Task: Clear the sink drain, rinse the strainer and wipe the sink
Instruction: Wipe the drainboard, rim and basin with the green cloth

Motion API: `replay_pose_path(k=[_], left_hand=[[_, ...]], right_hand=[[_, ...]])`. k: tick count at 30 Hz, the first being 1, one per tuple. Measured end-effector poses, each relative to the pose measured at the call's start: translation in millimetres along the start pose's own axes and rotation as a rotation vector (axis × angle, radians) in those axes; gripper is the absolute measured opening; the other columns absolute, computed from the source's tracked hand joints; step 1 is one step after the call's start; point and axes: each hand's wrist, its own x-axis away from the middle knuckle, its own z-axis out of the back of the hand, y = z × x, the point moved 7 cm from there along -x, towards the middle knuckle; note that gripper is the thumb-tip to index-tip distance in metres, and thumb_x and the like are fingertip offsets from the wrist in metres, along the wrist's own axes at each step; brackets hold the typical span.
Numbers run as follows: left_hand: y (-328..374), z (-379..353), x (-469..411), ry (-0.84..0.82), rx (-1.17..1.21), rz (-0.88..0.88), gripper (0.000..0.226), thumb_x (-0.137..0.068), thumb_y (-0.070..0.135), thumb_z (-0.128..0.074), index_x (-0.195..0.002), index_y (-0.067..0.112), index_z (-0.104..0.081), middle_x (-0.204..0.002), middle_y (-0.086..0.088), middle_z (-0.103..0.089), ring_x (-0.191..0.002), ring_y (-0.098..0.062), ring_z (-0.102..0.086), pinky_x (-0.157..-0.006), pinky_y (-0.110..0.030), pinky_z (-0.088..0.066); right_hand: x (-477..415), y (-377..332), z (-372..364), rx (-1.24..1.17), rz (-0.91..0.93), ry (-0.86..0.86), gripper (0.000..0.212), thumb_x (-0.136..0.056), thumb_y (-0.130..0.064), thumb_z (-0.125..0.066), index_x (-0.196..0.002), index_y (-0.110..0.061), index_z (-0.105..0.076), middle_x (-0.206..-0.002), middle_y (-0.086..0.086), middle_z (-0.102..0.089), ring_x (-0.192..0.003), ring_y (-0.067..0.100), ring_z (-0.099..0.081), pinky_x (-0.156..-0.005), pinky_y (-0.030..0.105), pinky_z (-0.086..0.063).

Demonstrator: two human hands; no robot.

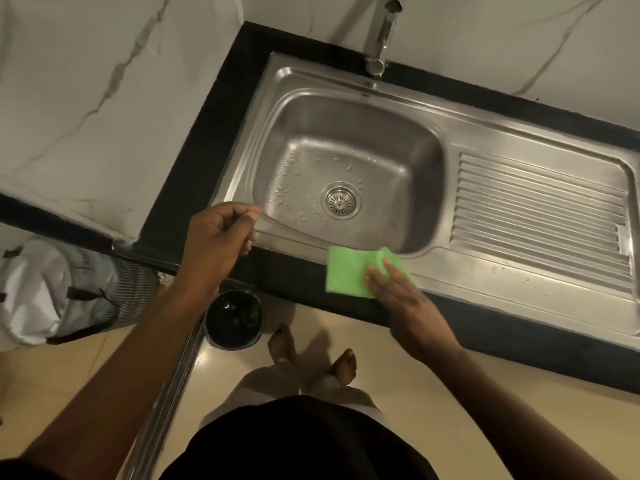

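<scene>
**Steel sink in a black stone desk**

Your left hand (214, 233) hovers over the front-left rim of the stainless steel sink (346, 133), fingers curled on nothing visible. Your right hand (398, 289) presses the green square cloth (349, 271) flat on the front rim. The round perforated metal strainer (340, 200) sits in the drain. The wall is white veined marble (104, 98) and the floor is beige tile (433, 393).

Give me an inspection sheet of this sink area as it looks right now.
Surface: steel sink, droplets in the basin, ribbed drainboard at right.
Job's things: strainer seated in the drain; green cloth at the front edge.
Clutter: nothing seen.
Hands: right hand flat on the cloth; left hand curled over the left rim, contents unclear.
Cables: nothing seen.
Surroundings: faucet, marble wall, dark bin and white bag on the floor.
</scene>
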Motion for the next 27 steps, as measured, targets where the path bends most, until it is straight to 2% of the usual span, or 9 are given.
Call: replay_pose_path(k=[2,5,7,10,13,15,20,23,27], left_hand=[[-5,-1,6,-0.021,-0.010,0.020,0.013,-0.101,0.026,-0.067,-0.104,0.025,-0.079,-0.076,-0.001,-0.071,-0.069,-0.012,-0.064,-0.072,-0.028,-0.055],[-10,-1,13,-0.024,-0.012,0.045,0.013,-0.101,0.026,-0.066,-0.105,0.022,-0.078,-0.078,-0.003,-0.072,-0.071,-0.014,-0.065,-0.075,-0.030,-0.056],[-10,2,15,0.007,0.011,0.063,0.013,-0.102,0.021,-0.066,-0.105,0.020,-0.078,-0.076,-0.002,-0.071,-0.070,-0.016,-0.064,-0.074,-0.032,-0.056],[-9,11,15,0.038,0.037,0.066,0.015,-0.102,0.014,-0.065,-0.105,0.017,-0.079,-0.073,-0.005,-0.070,-0.067,-0.017,-0.061,-0.070,-0.033,-0.055],[-7,27,10,0.075,0.041,0.065,0.016,-0.101,0.016,-0.066,-0.103,0.024,-0.079,-0.074,0.002,-0.071,-0.067,-0.007,-0.064,-0.069,-0.024,-0.056],[-6,38,5,0.097,0.035,0.068,0.015,-0.100,0.020,-0.066,-0.104,0.027,-0.078,-0.074,0.007,-0.071,-0.069,-0.001,-0.066,-0.071,-0.021,-0.056],[-8,64,-9,0.139,0.031,0.090,0.015,-0.101,0.022,-0.065,-0.108,0.030,-0.076,-0.076,0.005,-0.072,-0.070,-0.004,-0.066,-0.078,-0.027,-0.058],[-11,77,-17,0.183,0.049,0.094,0.015,-0.101,0.025,-0.066,-0.111,0.028,-0.076,-0.078,0.004,-0.073,-0.071,-0.006,-0.067,-0.082,-0.033,-0.061],[-16,86,-23,0.232,0.096,0.079,0.016,-0.101,0.023,-0.066,-0.113,0.024,-0.076,-0.083,-0.005,-0.072,-0.075,-0.019,-0.065,-0.080,-0.042,-0.059]], right_hand=[[-6,9,1,-0.001,-0.093,0.017,0.068,-0.096,-0.002,-0.048,-0.160,-0.024,-0.036,-0.169,-0.009,-0.022,-0.161,0.013,-0.003,-0.125,0.048,-0.025],[-36,-20,-14,-0.047,-0.194,0.052,0.060,-0.100,-0.008,-0.033,-0.159,-0.020,-0.034,-0.168,-0.009,-0.015,-0.158,0.004,0.012,-0.126,0.042,-0.005],[-62,-61,-31,-0.064,-0.114,0.003,0.070,-0.095,-0.001,-0.030,-0.161,-0.022,-0.029,-0.169,-0.010,-0.008,-0.158,0.005,0.017,-0.124,0.036,0.006],[-105,-125,-54,-0.098,0.098,-0.119,0.070,-0.093,-0.013,-0.023,-0.162,-0.026,-0.024,-0.171,-0.009,-0.007,-0.159,0.014,0.018,-0.125,0.039,0.012],[-146,-177,-71,-0.055,0.345,-0.225,0.068,-0.098,-0.019,-0.060,-0.161,-0.022,-0.034,-0.172,0.001,-0.021,-0.161,0.025,0.002,-0.130,0.052,-0.008],[-166,-200,-69,-0.018,0.512,-0.225,0.067,-0.092,-0.014,-0.071,-0.155,-0.016,-0.046,-0.165,0.008,-0.037,-0.159,0.034,-0.018,-0.127,0.054,-0.022],[-205,-212,-53,-0.024,0.667,-0.130,0.046,-0.091,-0.011,-0.074,-0.137,-0.010,-0.066,-0.137,0.014,-0.067,-0.136,0.038,-0.055,-0.116,0.047,-0.041],[-239,-208,-47,-0.102,0.701,-0.092,0.032,-0.089,-0.006,-0.075,-0.121,-0.005,-0.074,-0.125,0.018,-0.072,-0.127,0.040,-0.061,-0.109,0.052,-0.049],[-294,-193,-44,-0.007,0.604,-0.143,0.036,-0.100,-0.016,-0.064,-0.135,-0.020,-0.067,-0.150,0.011,-0.057,-0.142,0.033,-0.049,-0.110,0.049,-0.050]])
